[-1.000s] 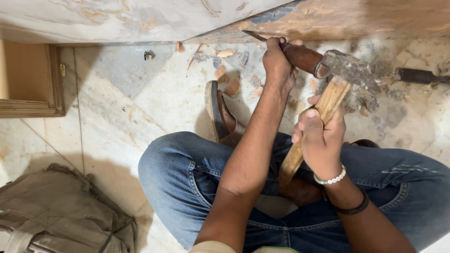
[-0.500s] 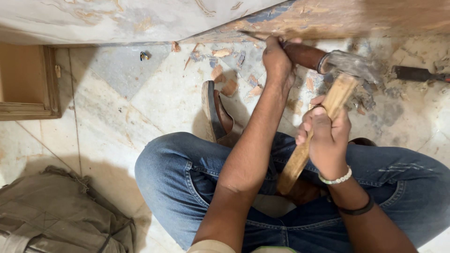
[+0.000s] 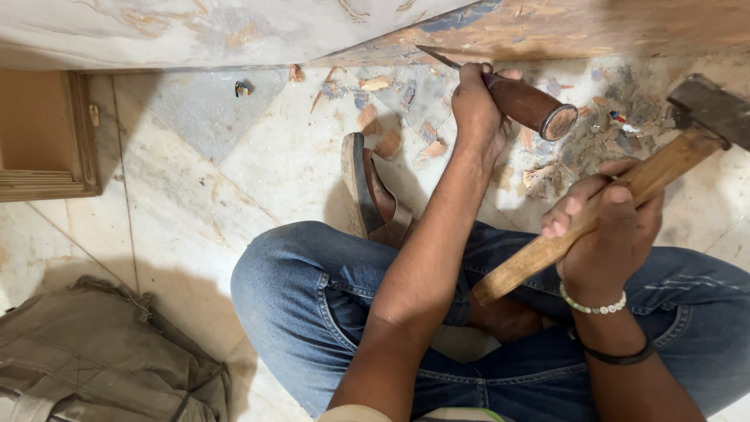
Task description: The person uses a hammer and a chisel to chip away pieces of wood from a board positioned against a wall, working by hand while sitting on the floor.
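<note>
My left hand [image 3: 475, 108] grips a chisel [image 3: 525, 103] with a dark wooden handle; its metal blade tip rests against the lower edge of a worn wooden panel [image 3: 562, 27] at the top of the view. My right hand [image 3: 605, 227] is closed around the long wooden handle of a hammer [image 3: 617, 195]. The hammer's steel head [image 3: 712, 108] is drawn back to the right, well apart from the chisel's butt end. I sit cross-legged on the floor in blue jeans [image 3: 312, 289].
Wood chips and debris [image 3: 601, 125] litter the marble floor below the panel. A sandal [image 3: 367, 191] lies by my knee. A wooden frame [image 3: 47, 137] sits at the left, and a tan canvas bag [image 3: 94, 359] at the bottom left.
The hammer head was on the chisel's butt end; it has now swung back to the right, away from it. My left hand keeps the chisel against the panel.
</note>
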